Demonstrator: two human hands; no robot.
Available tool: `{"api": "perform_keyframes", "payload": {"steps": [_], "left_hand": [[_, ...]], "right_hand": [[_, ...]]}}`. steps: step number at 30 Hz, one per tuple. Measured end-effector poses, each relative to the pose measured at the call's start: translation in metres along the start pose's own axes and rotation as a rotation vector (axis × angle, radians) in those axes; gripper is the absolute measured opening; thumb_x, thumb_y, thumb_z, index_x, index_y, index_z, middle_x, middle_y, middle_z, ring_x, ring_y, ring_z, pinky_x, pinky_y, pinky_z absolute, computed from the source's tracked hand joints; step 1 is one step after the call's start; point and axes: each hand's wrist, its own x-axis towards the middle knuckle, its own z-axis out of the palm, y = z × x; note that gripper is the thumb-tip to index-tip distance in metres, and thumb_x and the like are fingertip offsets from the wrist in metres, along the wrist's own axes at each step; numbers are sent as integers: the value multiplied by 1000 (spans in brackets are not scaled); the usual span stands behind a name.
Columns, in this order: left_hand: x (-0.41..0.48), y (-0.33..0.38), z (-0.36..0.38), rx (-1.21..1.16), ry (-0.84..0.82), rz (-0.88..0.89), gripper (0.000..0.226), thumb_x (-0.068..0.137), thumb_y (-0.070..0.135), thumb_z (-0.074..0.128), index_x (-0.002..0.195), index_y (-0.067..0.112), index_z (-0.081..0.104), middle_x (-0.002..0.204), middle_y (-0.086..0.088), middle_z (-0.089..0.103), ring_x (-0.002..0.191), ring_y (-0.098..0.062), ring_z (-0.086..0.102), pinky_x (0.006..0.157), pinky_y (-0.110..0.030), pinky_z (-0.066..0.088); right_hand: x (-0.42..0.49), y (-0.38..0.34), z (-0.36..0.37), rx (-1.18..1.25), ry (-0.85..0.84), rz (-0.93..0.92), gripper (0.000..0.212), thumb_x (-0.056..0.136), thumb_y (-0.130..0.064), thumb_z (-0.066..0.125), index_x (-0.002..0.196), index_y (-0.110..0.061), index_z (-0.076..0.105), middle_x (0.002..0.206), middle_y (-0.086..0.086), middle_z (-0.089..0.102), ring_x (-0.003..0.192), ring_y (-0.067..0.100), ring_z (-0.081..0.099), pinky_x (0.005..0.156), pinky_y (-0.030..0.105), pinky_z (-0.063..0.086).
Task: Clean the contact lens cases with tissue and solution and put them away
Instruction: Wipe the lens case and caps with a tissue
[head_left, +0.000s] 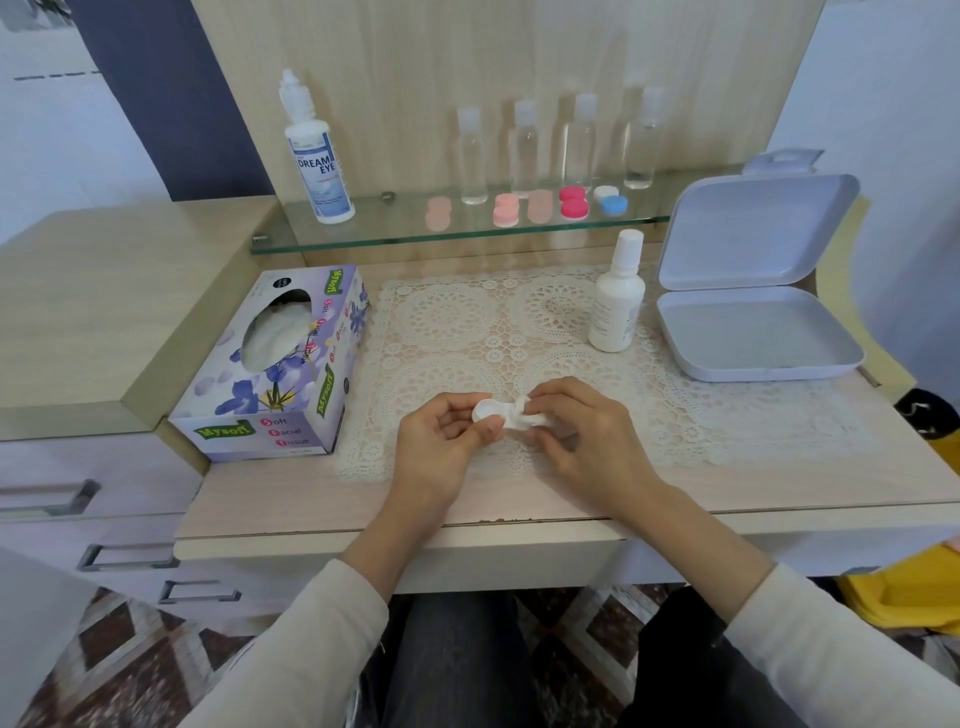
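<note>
Above the lace mat (519, 322), my left hand (441, 441) pinches a white contact lens case (488, 410) with one round well facing up. My right hand (576, 431) grips a small wad of white tissue (522, 415) pressed against the case's right end. A purple tissue box (280, 374) lies to the left. A small white solution bottle (615, 301) stands upright at the back right of the mat. An open grey storage box (753, 332) sits at the right. Several lens cases, pink (506, 210), red (573, 201) and blue-white (612, 200), rest on the glass shelf (395, 234).
A tall Dream Eye solution bottle (318, 156) stands on the shelf's left end. Several clear bottles (472, 156) line the back of the shelf. Drawers with metal handles (124, 556) sit lower left. A yellow object (904, 597) lies at the far right.
</note>
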Motion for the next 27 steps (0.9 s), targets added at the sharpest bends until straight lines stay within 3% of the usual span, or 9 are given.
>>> {"api": "perform_keyframes", "payload": {"steps": [4,9,12,16,19,24,27], "left_hand": [[-1,0,0,0,-11,20,21,76,-7,65,86,12,63,79,-1,66,68,-1,65,67,-12,51],[-1,-1,0,4,-15,22,23,74,-6,67,87,12,64,78,0,66,69,-1,65,69,-14,52],[-1,-1,-1,3,-10,20,22,74,-6,67,86,13,64,78,1,66,70,-3,65,72,-16,54],[-2,-1,-2,6,-10,21,22,75,-5,67,85,14,64,78,1,67,70,-4,65,70,-15,53],[-3,-1,-1,21,-10,27,24,74,-5,68,86,15,64,79,1,66,70,-2,65,69,-14,52],[-2,-1,-1,16,-10,24,24,74,-5,68,86,15,64,79,2,66,70,0,65,68,-13,51],[-3,-1,-2,8,-6,25,22,74,-3,68,86,15,64,80,2,67,71,-1,65,68,-13,51]], "right_hand": [[0,1,0,-22,40,-29,21,62,7,75,78,-6,74,88,10,67,71,17,63,63,15,45],[0,3,0,12,28,15,19,62,7,76,77,-3,70,89,9,67,82,10,57,74,9,42],[-1,1,1,2,7,19,21,64,5,76,82,-3,70,91,9,67,81,15,61,74,15,45],[0,1,0,4,27,0,20,63,4,79,79,-7,74,88,9,67,71,19,63,60,21,48],[1,1,-2,40,23,23,19,61,4,79,74,-7,71,87,6,66,73,17,62,63,12,44],[0,1,0,6,-7,34,23,63,6,77,81,-4,68,89,7,65,78,20,62,71,21,46],[0,0,0,2,6,1,18,67,3,73,83,-6,73,89,9,65,75,20,61,65,19,44]]}}
